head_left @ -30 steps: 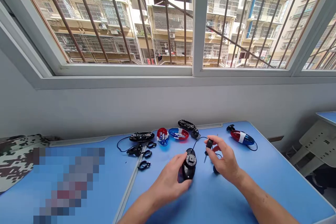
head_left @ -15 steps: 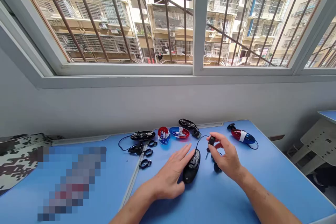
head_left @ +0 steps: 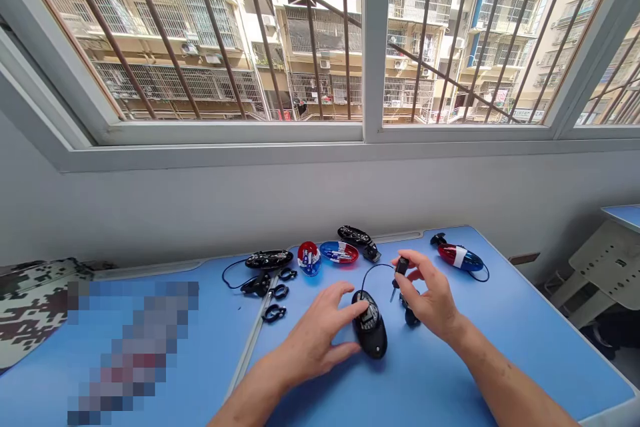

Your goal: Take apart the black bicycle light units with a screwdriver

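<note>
A black oval housing (head_left: 373, 333) with a glossy ribbed part and a thin black cable lies on the blue table. My left hand (head_left: 320, 330) is at its left side, fingers spread, one finger over the ribbed part. In my right hand (head_left: 430, 293) is a short screwdriver (head_left: 401, 266) with a black handle, pinched between thumb and fingers, its thin metal shaft pointing down. Just under that hand sits a small black part (head_left: 411, 317), half covered by my fingers. The housing's cable runs up toward the right hand.
Behind lie black housings (head_left: 269, 259) (head_left: 355, 236) and red-and-blue lamp covers (head_left: 309, 259) (head_left: 340, 252). Several black ring clamps (head_left: 274, 313) are left of centre. A red, white and blue assembled lamp (head_left: 460, 257) lies right. A pixelated patch hides something at left. The wall borders the table.
The black housing has turned, its lower end swinging right. My left hand has shifted left a little, its fingers now curved instead of flat. My right hand still holds the screwdriver.
</note>
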A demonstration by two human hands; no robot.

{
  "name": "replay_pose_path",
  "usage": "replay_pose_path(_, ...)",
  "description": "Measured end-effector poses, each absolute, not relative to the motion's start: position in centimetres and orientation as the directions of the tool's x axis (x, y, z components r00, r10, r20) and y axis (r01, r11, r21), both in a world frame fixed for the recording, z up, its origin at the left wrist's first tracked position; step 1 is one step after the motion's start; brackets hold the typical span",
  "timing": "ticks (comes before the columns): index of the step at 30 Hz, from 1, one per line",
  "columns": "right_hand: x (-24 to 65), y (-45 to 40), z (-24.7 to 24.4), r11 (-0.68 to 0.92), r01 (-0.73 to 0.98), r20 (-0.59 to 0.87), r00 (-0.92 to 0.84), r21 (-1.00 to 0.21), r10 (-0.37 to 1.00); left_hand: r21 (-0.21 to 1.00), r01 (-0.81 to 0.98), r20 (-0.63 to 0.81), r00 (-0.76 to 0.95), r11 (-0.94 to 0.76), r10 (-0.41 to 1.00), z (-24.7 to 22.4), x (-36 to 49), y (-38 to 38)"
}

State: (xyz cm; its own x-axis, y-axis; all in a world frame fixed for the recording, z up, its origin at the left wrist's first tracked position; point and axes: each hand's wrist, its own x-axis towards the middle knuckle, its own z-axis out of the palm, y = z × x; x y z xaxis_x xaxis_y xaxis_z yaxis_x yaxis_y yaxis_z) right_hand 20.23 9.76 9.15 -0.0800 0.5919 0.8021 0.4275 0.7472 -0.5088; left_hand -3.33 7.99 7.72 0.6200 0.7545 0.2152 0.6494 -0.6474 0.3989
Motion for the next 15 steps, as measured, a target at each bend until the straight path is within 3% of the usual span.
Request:
replay_pose_path(8, 20.2, 9.8, 9.0, 0.754, 0.418, 0.805, -0.084, -0.507, 0.588, 0.663, 0.55, 0.2, 0.524, -0.507, 0.828, 6.2, -2.2, 8.2)
replay_pose_path(15, 20.3, 9.9, 8.9, 0.75, 0.431, 0.806, -0.081, -0.502, 0.586, 0.626, 0.574, 0.26, 0.485, -0.528, 0.835, 5.9, -2.1, 8.1)
